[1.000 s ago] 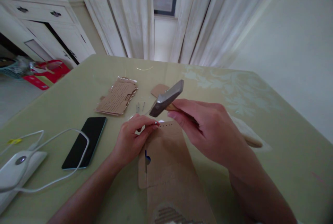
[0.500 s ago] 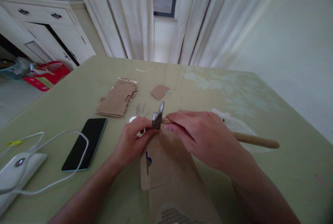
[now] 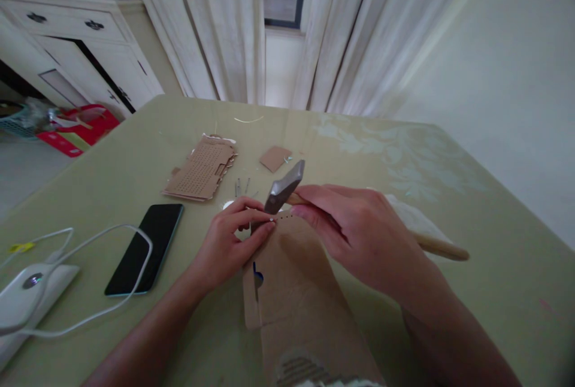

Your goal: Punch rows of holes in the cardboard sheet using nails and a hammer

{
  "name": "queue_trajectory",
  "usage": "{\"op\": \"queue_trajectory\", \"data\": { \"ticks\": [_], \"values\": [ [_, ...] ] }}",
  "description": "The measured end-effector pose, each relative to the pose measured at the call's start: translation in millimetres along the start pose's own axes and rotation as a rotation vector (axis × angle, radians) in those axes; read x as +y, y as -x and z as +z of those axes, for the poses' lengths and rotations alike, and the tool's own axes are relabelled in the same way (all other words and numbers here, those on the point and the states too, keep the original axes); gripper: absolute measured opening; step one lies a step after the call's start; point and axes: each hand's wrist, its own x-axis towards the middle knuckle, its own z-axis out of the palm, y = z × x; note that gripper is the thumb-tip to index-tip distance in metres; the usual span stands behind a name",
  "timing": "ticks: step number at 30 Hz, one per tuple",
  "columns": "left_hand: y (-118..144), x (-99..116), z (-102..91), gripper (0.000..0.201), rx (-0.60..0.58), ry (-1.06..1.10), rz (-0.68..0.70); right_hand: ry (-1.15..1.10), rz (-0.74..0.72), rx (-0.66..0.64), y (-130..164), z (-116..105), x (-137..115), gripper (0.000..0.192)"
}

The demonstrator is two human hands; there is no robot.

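My right hand [image 3: 354, 231] is closed round the wooden handle of a hammer [image 3: 285, 186], gripping close to its metal head. The handle's far end sticks out to the right past my wrist. My left hand [image 3: 238, 234] pinches a nail [image 3: 272, 219] at the far edge of a brown cardboard piece [image 3: 309, 291]; only the nail's small bright head shows between finger and thumb. The hammer head hangs tilted just above those fingertips. A short row of small holes runs along the cardboard's edge, right of the nail. Several loose nails [image 3: 239, 187] lie beyond my left hand.
A stack of perforated cardboard [image 3: 200, 168] and a small cardboard square [image 3: 275, 159] lie farther back. On the left are a black phone [image 3: 146, 249], a white power bank [image 3: 36, 297] and its looping cable [image 3: 121, 225]. A whitish plastic sheet [image 3: 417, 219] lies behind my right hand.
The hammer head has lifted off my left fingertips and tipped to the right, uncovering the nail head and the row of holes. My left hand stays in place.
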Motion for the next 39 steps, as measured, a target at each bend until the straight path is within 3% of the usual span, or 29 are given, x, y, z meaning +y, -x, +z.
{"op": "queue_trajectory", "data": {
  "ticks": [2,6,12,17,21,27,30,32,35,39],
  "values": [
    [0,0,-0.2,0.009,-0.026,0.002,0.009,0.002,0.007,-0.033,-1,2,1,0.026],
    [1,-4,-1.1,0.033,-0.071,-0.004,0.002,0.103,-0.022,-0.198,-2,9,4,0.024],
    [1,-6,-0.8,0.032,-0.090,-0.006,-0.014,0.041,0.013,-0.078,-2,11,7,0.028],
    [1,-6,-1.3,0.026,-0.099,0.004,-0.029,0.097,-0.021,-0.207,-4,13,7,0.025],
    [2,-9,-0.6,0.032,-0.087,-0.010,-0.034,0.085,-0.001,-0.153,-1,3,10,0.022],
    [2,-8,0.8,0.037,-0.098,0.012,-0.080,0.133,0.043,-0.213,3,1,21,0.027],
    [-9,-7,-5.7,0.031,-0.134,0.009,-0.074,0.123,0.032,-0.208,4,5,24,0.027],
    [-22,-12,-11.1,0.033,-0.073,-0.001,-0.093,0.113,0.026,-0.206,4,6,25,0.028],
    [-42,-25,-12.9,0.035,0.111,-0.202,-0.153,0.102,0.025,-0.203,4,7,26,0.027],
    [-48,-41,0.9,0.015,0.051,-0.697,-0.231,0.082,0.034,-0.207,4,8,28,0.027]
  ]
}}
